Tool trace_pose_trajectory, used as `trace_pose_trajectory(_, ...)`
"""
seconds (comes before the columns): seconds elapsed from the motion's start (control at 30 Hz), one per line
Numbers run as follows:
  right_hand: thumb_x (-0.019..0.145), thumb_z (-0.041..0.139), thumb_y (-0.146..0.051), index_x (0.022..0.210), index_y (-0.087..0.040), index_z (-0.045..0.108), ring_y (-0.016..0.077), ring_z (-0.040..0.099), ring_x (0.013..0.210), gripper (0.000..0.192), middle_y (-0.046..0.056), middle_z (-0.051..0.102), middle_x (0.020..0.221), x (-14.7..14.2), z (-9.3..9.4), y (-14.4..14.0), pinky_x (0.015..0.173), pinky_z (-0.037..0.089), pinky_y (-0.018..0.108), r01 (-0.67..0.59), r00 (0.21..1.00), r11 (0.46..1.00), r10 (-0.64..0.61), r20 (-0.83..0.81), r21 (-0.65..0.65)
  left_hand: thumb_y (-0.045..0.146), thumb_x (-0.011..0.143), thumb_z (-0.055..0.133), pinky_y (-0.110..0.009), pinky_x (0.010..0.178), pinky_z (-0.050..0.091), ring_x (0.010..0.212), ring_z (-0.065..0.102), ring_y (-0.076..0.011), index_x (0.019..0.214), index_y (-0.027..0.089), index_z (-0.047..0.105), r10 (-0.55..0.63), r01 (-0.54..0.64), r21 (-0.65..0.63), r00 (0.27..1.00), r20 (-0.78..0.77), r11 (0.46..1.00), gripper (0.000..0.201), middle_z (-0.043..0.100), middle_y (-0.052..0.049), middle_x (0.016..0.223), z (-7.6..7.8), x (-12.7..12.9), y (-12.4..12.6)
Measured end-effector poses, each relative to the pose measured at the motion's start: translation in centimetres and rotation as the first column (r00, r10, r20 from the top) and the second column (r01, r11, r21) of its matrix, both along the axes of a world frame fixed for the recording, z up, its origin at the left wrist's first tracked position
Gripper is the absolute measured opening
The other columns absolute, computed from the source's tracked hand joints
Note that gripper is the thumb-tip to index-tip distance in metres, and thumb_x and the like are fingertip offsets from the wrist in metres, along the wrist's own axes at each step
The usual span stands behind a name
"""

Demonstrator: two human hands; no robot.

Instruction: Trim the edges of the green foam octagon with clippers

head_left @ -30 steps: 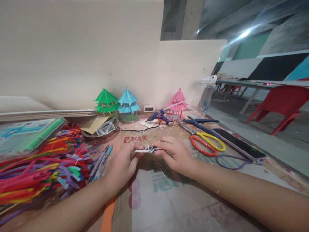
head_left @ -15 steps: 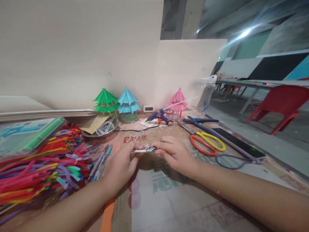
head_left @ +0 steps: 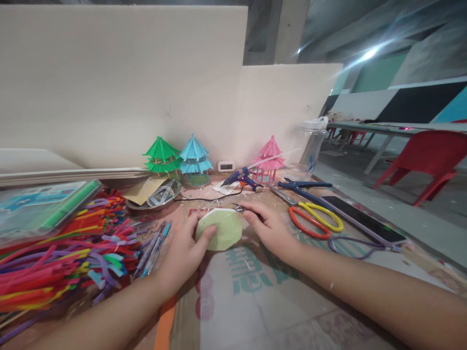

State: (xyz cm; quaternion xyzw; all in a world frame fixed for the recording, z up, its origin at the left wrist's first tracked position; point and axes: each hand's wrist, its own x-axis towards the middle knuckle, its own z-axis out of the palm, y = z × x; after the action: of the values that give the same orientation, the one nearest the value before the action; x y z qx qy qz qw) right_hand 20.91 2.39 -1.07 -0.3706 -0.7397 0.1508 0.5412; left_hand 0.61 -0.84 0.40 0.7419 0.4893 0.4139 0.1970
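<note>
Your left hand [head_left: 187, 248] is clamped on a flat, pale green, roughly round disc [head_left: 225, 232] with a white upper rim, your thumb across its face and your other fingers behind. The disc sits in front of you between your two hands, tilted so that its green face shows, above the printed cardboard covering the surface [head_left: 255, 311]. Your right hand [head_left: 268, 224] is apart from the left, fingers bent at the disc's upper right edge beside a small, dark, shiny piece [head_left: 239, 208]; the piece is too small to identify, and you cannot tell whether those fingers grip it. Near your right forearm lie scissors with orange-red and yellow handles [head_left: 296, 204], and to their right a black-screened phone in a pale purple case [head_left: 365, 219]. Beyond your hands, a dark blue glue gun [head_left: 242, 179] rests close to a pink two-tiered roofed model [head_left: 270, 153]. To your left are blue and purple pens [head_left: 155, 250] and a heap of multicoloured fuzzy stems [head_left: 54, 270], with a clear plastic case [head_left: 47, 209] over its far part.
</note>
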Motion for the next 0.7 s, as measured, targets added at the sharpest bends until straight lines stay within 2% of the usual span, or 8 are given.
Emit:
trace_pose_trajectory(0.2,0.084,0.051,-0.028,0.095,-0.019,0.067,0.0205,0.066,0.089,0.021,0.007,0.072,0.096,-0.14,-0.01,-0.04,0.079,0.053,0.036,-0.007,1.0,0.999,0.006,-0.017,-0.036,0.042,0.087,0.046,-0.03,0.073,0.046,0.085,0.059,-0.0189,0.1,0.02,0.054,-0.002,0.005,-0.054,0.999,0.048,0.999,0.027,0.063,-0.003,0.094,-0.02,-0.06,0.12)
trace_pose_trajectory(0.4,0.083,0.053,-0.028,0.096,-0.02,0.065,0.0196,0.065,0.085,0.02,0.007,0.07,0.094,-0.05,0.39,-0.24,0.074,0.052,0.033,-0.025,1.0,0.999,0.024,-0.016,-0.022,0.039,0.086,0.05,-0.029,0.072,0.046,0.083,0.058,-0.0175,0.096,0.02,0.052,0.005,-0.004,-0.022,0.999,0.048,1.0,0.021,0.061,-0.003,0.089,-0.09,0.01,0.24)
trace_pose_trajectory(0.5,0.078,0.059,-0.027,0.095,-0.019,0.064,0.0189,0.064,0.08,0.02,0.006,0.069,0.092,-0.18,0.35,-0.35,0.07,0.051,0.031,-0.016,0.999,1.0,0.016,0.032,-0.019,0.038,0.085,0.05,-0.029,0.073,0.046,0.083,0.058,-0.0171,0.094,0.02,0.051,0.013,-0.013,-0.006,1.0,0.027,1.0,0.02,0.06,-0.002,0.088,-0.17,-0.02,0.29)
trace_pose_trajectory(0.6,0.079,0.055,-0.021,0.087,-0.019,0.064,0.0166,0.061,0.072,0.012,0.004,0.066,0.08,-0.26,0.31,-0.55,0.064,0.049,0.028,-0.04,0.993,0.999,0.041,0.109,-0.005,0.037,0.085,0.051,-0.029,0.074,0.046,0.083,0.059,-0.0173,0.095,0.02,0.053,-0.007,0.006,0.017,1.0,0.018,1.0,0.02,0.062,-0.002,0.089,-0.25,-0.06,0.25)
trace_pose_trajectory(0.7,0.08,0.051,-0.017,0.084,-0.018,0.062,0.0162,0.058,0.069,0.012,0.004,0.063,0.075,-0.13,0.42,-0.82,0.063,0.047,0.028,-0.07,0.981,0.996,0.058,0.185,0.06,0.034,0.084,0.052,-0.028,0.075,0.047,0.084,0.06,-0.0176,0.098,0.021,0.057,-0.054,0.053,0.027,0.999,0.006,0.998,0.02,0.065,-0.002,0.092,-0.22,-0.03,0.11)
